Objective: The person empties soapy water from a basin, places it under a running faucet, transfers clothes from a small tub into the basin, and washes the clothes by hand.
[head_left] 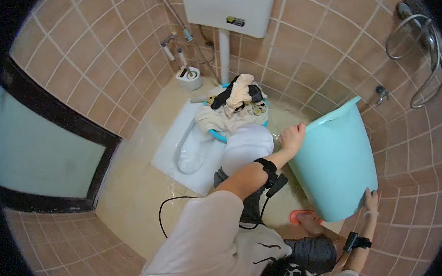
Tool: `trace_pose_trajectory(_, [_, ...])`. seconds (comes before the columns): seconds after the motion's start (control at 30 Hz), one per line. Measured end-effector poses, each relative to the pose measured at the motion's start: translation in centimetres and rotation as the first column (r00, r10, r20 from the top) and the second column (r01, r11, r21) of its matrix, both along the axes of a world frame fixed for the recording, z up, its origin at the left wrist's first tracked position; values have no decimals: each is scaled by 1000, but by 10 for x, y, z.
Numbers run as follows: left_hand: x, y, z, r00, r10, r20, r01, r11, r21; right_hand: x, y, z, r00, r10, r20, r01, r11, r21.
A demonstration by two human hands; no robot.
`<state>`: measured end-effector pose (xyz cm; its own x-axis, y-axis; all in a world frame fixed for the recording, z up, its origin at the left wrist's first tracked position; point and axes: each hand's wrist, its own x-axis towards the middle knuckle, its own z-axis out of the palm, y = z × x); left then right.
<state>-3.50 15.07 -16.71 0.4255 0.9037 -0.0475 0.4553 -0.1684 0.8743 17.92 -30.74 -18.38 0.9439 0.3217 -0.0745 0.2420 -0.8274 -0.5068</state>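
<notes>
Left hand (293, 138): fingers curled over the rim (331, 117) of a tilted, round turquoise plastic tub (336, 164); right hand (371, 200): fingers gripping its base.

Straight down and forward we look, from high on the wearer's own head! The white T-shirt (197, 245) looms at the bottom of the frame, closest to the lens; the left hand (293, 137) and right hand (370, 198) come in right of centre, a little farther out. Beyond them, the squat toilet (194, 152) at centre, seen from above, and the cistern (231, 8), clipped by the top edge! Wide, wide lens: black corners, and tiled walls (316, 36) bowing outward all round!
</notes>
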Motion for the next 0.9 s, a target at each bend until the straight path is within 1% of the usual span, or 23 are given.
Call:
trace_pose_trajectory(0.07, [4, -7, 4, 999, -35, -2, 35, 999, -4, -40, 31, 38, 982, -148, -117, 162, 979, 126])
trace_pose_trajectory(0.2, [5, -8, -7, 999, -34, -27, 34, 999, 1, -45, 32, 38, 980, -165, -113, 181, 971, 154])
trace_pose_trajectory(0.23, [7, -6, -10, 999, -37, -8, 37, 999, 3, -47, 41, 41, 966, -148, 210, 161, 986, -46])
trace_pose_trajectory(0.27, [7, -3, -11, 999, -43, -3, 43, 999, 7, -51, 53, 47, 864, -59, 500, 204, 949, -241])
trace_pose_trajectory(0.3, [4, -4, -15, 999, -44, -5, 44, 999, -5, -47, 68, 52, 883, -81, 462, 117, 992, -49])
trace_pose_trajectory(0.33, [1, -4, -20, 999, -49, -10, 48, 999, -18, -44, 83, 58, 903, -96, 418, 37, 988, 149])
trace_pose_trajectory(0.37, [-3, 0, -28, 998, -58, -12, 57, 998, -18, -46, 95, 63, 924, -79, 374, -5, 976, 218])
trace_pose_trajectory(0.4, [-6, 6, -39, 993, -109, 52, 117, 977, -178, -51, 111, 71, 941, -57, 334, -45, 956, 289])
trace_pose_trajectory(0.43, [-8, 12, -50, 981, -149, 123, 181, 926, -330, -67, 156, 91, 977, 15, 213, -94, 925, 367])
trace_pose_trajectory(0.47, [-7, 17, -59, 980, -152, 128, 187, 927, -326, -81, 203, 109, 990, 102, 99, -136, 882, 450])
trace_pose_trajectory(0.5, [-8, 21, -72, 978, -168, 125, 208, 858, -470, -82, 225, 102, 979, 166, 115, -201, 862, 466])
trace_pose_trajectory(0.53, [-5, 25, -92, 975, -184, 125, 222, 767, -602, -81, 245, 96, 970, 234, 65, -234, 820, 522])
trace_pose_trajectory(0.57, [7, 32, -160, 924, -382, 9, 336, 802, -494, -89, 269, 97, 961, 252, -113, -127, 765, 631])
trace_pose_trajectory(0.6, [18, 33, -218, 828, -545, -132, 461, 796, -392, -98, 289, 102, 959, 238, -152, -98, 785, 612])
trace_pose_trajectory(0.63, [-8, 26, -172, 837, -512, -191, 356, 776, -520, -83, 297, 75, 949, 304, -82, -198, 778, 596])
trace_pose_trajectory(0.67, [-44, 23, -124, 838, -484, -252, 237, 738, -632, -83, 305, 71, 957, 250, -148, -123, 810, 574])
trace_pose_trajectory(0.7, [-64, 18, -172, 875, -481, 55, 444, 755, -483, -87, 317, 71, 958, 195, -210, -51, 836, 546])
trace_pose_trajectory(0.73, [-78, 17, -220, 801, -484, 352, 582, 768, -268, -101, 325, 77, 958, 199, -204, -58, 838, 543])
trace_pose_trajectory(0.77, [-86, 27, -220, 801, -478, 361, 580, 770, -267, -121, 330, 86, 955, 197, -224, -6, 763, 646])
trace_pose_trajectory(0.8, [-96, 33, -211, 718, -626, 304, 673, 736, -71, -132, 331, 91, 949, 197, -245, 49, 676, 735])
trace_pose_trajectory(0.83, [-101, 34, -202, 624, -752, 214, 747, 654, 119, -132, 331, 90, 951, 196, -241, 44, 683, 730])
trace_pose_trajectory(0.87, [-100, 38, -184, 618, -754, 224, 751, 650, 118, -132, 331, 89, 946, 196, -257, 51, 693, 719])
trace_pose_trajectory(0.9, [-96, 45, -162, 568, -820, 65, 810, 543, -224, -131, 329, 88, 943, 193, -272, 61, 702, 710])
